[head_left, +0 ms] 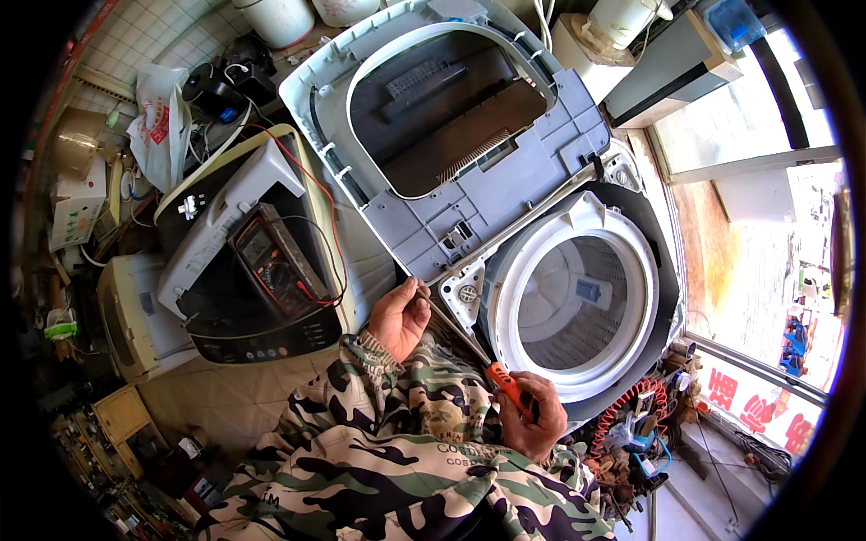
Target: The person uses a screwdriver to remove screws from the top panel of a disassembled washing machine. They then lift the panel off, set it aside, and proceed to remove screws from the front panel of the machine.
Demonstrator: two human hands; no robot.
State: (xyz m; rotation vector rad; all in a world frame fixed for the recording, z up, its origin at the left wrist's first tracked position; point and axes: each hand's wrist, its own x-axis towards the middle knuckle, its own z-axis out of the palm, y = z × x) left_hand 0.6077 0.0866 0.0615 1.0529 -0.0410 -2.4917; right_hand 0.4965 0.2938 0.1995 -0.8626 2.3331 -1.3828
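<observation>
In front of me stands a top-load washing machine, its grey top cover (505, 207) tilted up and back. Below the cover shows the white tub ring (505, 316) around a metal drum (577, 311). My right hand (534, 419) is wrapped round the orange and black handle of a screwdriver (507, 386). Its thin shaft slants up and left along the machine's front edge. My left hand (400, 320) is closed in a pinch near the machine's front left corner. What its fingertips hold, if anything, is too small to make out.
To the left, a multimeter (275, 261) with red and black leads rests on another machine's dark lid (262, 329), beside a grey-white panel (234, 212). A coiled red hose (609, 415) and tangled parts lie at the right, near a window (758, 270).
</observation>
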